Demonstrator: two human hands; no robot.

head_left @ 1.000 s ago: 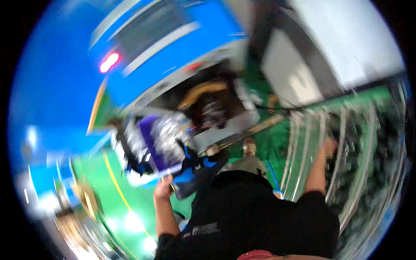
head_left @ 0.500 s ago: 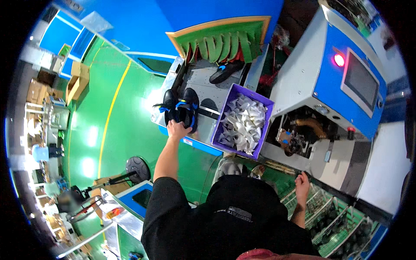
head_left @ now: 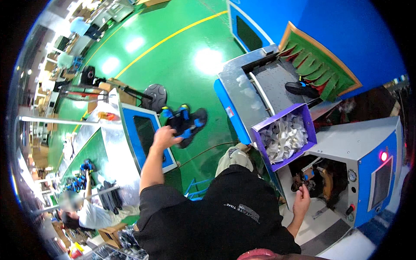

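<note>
My left hand [head_left: 164, 138] grips a pair of black shoes with blue trim [head_left: 185, 122] and holds them out over the green floor, above the corner of a blue and steel conveyor cabinet [head_left: 141, 134]. My right hand [head_left: 302, 198] hangs at the front of a blue and grey machine [head_left: 368, 173], fingers loosely curled by its dark opening; nothing shows in it. A purple bin of white paper wads [head_left: 284, 136] sits between the machine and a steel table [head_left: 255, 86].
A lone black shoe [head_left: 303, 89] lies on the steel table before a green toothed curtain [head_left: 320, 65]. Another person [head_left: 84, 212] works at a conveyor at lower left. A round black stool [head_left: 155, 93] stands on the floor.
My view has swung left. My left hand lifted the black shoes off the steel table and carried them left over the floor. My right hand stayed at the machine.
</note>
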